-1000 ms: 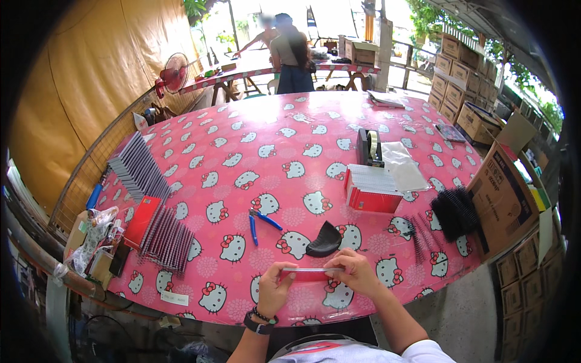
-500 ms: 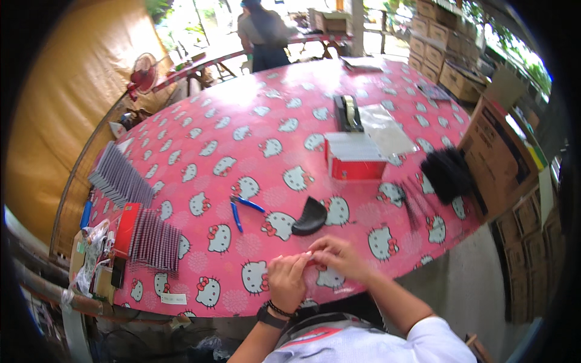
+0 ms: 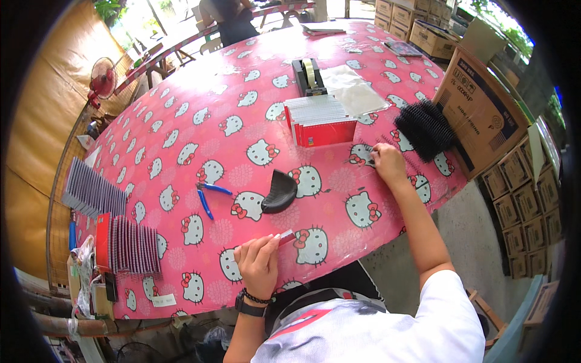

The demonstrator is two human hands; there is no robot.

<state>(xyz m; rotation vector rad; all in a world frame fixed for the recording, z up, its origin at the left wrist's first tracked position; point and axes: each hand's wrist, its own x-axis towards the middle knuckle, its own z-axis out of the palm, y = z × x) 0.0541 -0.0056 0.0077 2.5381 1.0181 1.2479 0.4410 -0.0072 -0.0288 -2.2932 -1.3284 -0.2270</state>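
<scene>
Near the table's front edge, my left hand [image 3: 257,261] is closed on a small flat red booklet [image 3: 286,236], which pokes out past the fingertips. My right hand [image 3: 388,163] reaches out to the right, its fingers pinched at a thin black spiral coil [image 3: 367,149] among a few loose ones on the tabletop. Just beyond it lies a thick bundle of black spiral coils [image 3: 426,130]. A row of red booklets with pale edges [image 3: 327,132] stands left of that bundle. Between my hands and the booklets rests a black, curved, half-moon-shaped piece [image 3: 280,192].
Blue-handled nippers [image 3: 209,196] lie left of the black piece. A tape dispenser [image 3: 308,77] and clear plastic bags [image 3: 354,100] are behind the booklets. Coil-bound booklets [image 3: 134,245] stand at left. A carton [image 3: 484,106] leans at the right edge. A person [image 3: 229,23] is far off.
My right hand has left my left hand and moved out right to the loose coils. My left hand keeps the booklet, which now shows. The view has shifted, so the table appears higher and further left.
</scene>
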